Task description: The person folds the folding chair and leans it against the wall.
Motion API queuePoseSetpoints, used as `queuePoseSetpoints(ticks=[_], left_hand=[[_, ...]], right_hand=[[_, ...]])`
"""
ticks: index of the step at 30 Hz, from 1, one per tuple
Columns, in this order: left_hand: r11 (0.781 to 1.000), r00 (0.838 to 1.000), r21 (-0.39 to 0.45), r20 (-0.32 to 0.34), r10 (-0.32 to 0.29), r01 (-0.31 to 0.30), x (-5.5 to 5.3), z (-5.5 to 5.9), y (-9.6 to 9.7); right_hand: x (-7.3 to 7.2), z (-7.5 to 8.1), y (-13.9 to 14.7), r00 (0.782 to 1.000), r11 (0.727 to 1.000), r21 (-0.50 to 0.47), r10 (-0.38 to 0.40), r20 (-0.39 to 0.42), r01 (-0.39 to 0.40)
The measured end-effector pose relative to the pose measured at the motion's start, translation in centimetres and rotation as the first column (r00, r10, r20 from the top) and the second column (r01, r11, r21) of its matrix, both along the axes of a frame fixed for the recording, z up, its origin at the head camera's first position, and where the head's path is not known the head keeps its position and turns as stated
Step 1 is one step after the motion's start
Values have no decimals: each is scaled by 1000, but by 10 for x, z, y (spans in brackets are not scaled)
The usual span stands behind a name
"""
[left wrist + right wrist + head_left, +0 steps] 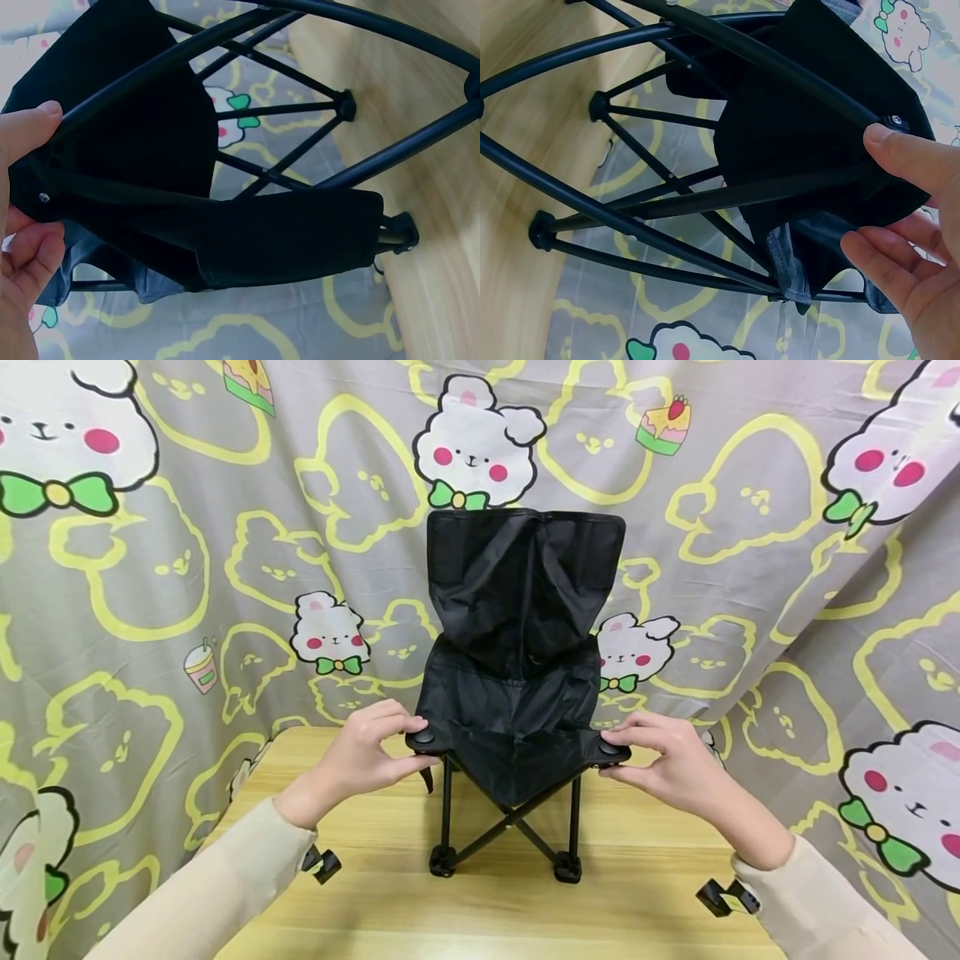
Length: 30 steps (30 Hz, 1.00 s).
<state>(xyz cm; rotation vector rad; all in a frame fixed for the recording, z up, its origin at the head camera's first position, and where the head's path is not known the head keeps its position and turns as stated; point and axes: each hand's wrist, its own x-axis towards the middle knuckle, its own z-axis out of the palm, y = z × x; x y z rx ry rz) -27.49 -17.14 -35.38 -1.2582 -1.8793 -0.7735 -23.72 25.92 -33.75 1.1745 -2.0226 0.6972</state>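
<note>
A small black folding chair (517, 693) stands unfolded, its fabric backrest (525, 568) upright and its crossed legs (510, 817) spread. My left hand (363, 752) pinches the seat's front left corner, fingers above and thumb below. At the front right corner, my right hand (671, 764) pinches in the same way. The left wrist view shows the left thumb against a dark tube (165, 67) beside the seat fabric (135, 112). In the right wrist view, the right thumb presses near a screw at the seat corner, with several dark tubes (765, 67) running below.
The chair's black feet (567, 867) rest on a light wooden table (375, 893). Behind and around it hangs a grey curtain (262, 460) with rabbit prints. A black fabric pouch (292, 240) hangs on the chair's side. Dark clips (322, 865) sit at both sleeve cuffs.
</note>
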Motion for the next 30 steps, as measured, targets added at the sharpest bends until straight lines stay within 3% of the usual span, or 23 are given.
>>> queuePoseSetpoints(ticks=[10, 21, 30], left_hand=[[999, 999, -18, 30, 45, -44, 4, 10, 9], [999, 999, -5, -12, 44, -44, 2, 15, 17], [999, 998, -16, -34, 44, -45, 4, 21, 21]], right_hand=[[-3, 7, -5, 1000, 1000, 1, 10, 3, -10], [-6, 13, -13, 1000, 1000, -13, 24, -14, -24], [-6, 19, -18, 1000, 1000, 24, -18, -9, 18]])
